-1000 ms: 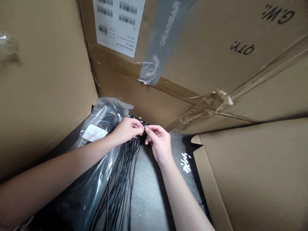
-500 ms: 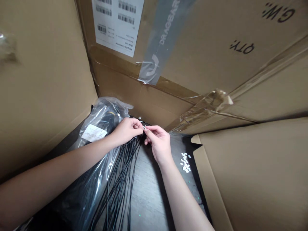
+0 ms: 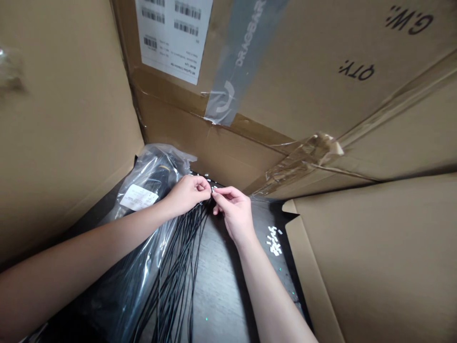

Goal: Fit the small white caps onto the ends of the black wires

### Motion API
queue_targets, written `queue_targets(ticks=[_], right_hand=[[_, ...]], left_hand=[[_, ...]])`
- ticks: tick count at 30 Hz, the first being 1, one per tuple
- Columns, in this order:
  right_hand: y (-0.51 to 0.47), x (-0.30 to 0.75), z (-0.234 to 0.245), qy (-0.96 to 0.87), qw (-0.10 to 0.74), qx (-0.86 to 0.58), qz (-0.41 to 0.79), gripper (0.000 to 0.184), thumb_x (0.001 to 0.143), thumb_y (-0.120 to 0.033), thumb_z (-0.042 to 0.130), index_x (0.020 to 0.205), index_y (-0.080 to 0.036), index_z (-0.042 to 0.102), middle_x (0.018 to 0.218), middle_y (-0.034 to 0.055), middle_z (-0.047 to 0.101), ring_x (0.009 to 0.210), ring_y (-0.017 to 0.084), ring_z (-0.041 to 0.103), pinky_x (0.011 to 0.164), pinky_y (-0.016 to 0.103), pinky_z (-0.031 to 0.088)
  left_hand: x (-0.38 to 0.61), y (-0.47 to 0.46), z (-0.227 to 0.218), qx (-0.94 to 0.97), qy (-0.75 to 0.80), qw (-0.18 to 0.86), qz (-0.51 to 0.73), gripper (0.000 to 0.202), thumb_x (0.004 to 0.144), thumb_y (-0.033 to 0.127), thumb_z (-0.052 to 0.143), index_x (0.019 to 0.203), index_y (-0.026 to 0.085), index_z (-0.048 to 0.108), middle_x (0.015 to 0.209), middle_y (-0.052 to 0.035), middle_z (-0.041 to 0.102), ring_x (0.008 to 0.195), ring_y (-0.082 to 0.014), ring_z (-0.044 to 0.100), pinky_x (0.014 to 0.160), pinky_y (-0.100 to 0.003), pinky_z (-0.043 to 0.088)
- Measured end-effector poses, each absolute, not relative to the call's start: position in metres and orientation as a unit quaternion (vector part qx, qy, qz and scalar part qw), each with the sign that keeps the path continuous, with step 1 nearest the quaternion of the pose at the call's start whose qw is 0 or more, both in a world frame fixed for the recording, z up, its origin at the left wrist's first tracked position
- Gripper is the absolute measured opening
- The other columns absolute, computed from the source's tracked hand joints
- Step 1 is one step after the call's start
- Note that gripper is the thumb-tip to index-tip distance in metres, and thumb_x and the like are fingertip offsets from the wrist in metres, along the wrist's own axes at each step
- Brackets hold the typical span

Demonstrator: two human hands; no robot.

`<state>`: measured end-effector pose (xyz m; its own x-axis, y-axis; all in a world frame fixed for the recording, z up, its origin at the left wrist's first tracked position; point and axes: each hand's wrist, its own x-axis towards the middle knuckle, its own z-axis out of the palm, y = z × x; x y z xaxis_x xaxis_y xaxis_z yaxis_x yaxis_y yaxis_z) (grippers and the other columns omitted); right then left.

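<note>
My left hand is closed in a pinch, its fingertips at the end of a thin black cable that the fingers mostly hide. Facing it, my right hand pinches a small white connector between thumb and forefinger. The fingertips of both hands nearly meet there. Below and to the left of them, a bundle of thin black cables fans out across the dark grey surface. More white pieces lie just behind my fingers, partly covered.
A clear plastic bag with black contents and a white label lies left of the cables. Small white pieces are heaped at right. Cardboard boxes stand left, behind and right.
Both hands keep their pinch at nearly the same place, with hardly any finger movement. The whole view has shifted very slightly.
</note>
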<state>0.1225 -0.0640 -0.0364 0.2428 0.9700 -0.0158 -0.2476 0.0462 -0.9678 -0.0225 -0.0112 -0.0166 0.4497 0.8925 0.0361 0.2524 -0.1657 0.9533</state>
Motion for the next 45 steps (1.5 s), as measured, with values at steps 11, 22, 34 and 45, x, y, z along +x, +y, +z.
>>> queue_targets(ticks=[11, 22, 34, 45], right_hand=[[-0.064, 0.121, -0.037, -0.355, 0.635, -0.486, 0.484, 0.019, 0.067, -0.029, 0.080, 0.078, -0.016, 0.071, 0.064, -0.0030, 0.063, 0.043, 0.006, 0.045, 0.040, 0.021, 0.046], [-0.063, 0.122, -0.038, -0.351, 0.629, -0.495, 0.486, 0.020, 0.066, -0.030, 0.080, 0.077, -0.016, 0.070, 0.063, -0.0031, 0.062, 0.041, 0.006, 0.046, 0.039, 0.021, 0.044], [-0.063, 0.121, -0.034, -0.346, 0.633, -0.480, 0.498, 0.018, 0.067, -0.028, 0.080, 0.077, -0.016, 0.070, 0.060, -0.0042, 0.060, 0.041, 0.005, 0.043, 0.040, 0.020, 0.042], [-0.063, 0.121, -0.034, -0.356, 0.626, -0.484, 0.497, 0.019, 0.069, -0.030, 0.078, 0.081, -0.017, 0.071, 0.068, -0.0025, 0.064, 0.046, 0.006, 0.049, 0.044, 0.022, 0.048]], left_hand=[[-0.021, -0.011, -0.016, 0.692, 0.414, 0.495, 0.323, 0.013, 0.074, 0.025, 0.058, 0.074, 0.014, 0.065, 0.069, -0.0007, 0.064, 0.064, -0.0125, 0.055, 0.062, -0.024, 0.040], [-0.020, -0.014, -0.013, 0.712, 0.416, 0.464, 0.324, 0.015, 0.080, 0.027, 0.057, 0.077, 0.014, 0.066, 0.072, -0.0011, 0.066, 0.063, -0.0119, 0.056, 0.061, -0.024, 0.041], [-0.022, -0.020, -0.005, 0.792, 0.407, 0.307, 0.335, 0.011, 0.085, 0.019, 0.057, 0.084, 0.016, 0.067, 0.077, 0.0002, 0.068, 0.060, -0.0100, 0.055, 0.062, -0.023, 0.041], [-0.022, -0.020, -0.004, 0.755, 0.432, 0.362, 0.335, 0.010, 0.081, 0.024, 0.060, 0.078, 0.016, 0.066, 0.066, 0.0017, 0.064, 0.058, -0.0103, 0.054, 0.059, -0.022, 0.041]])
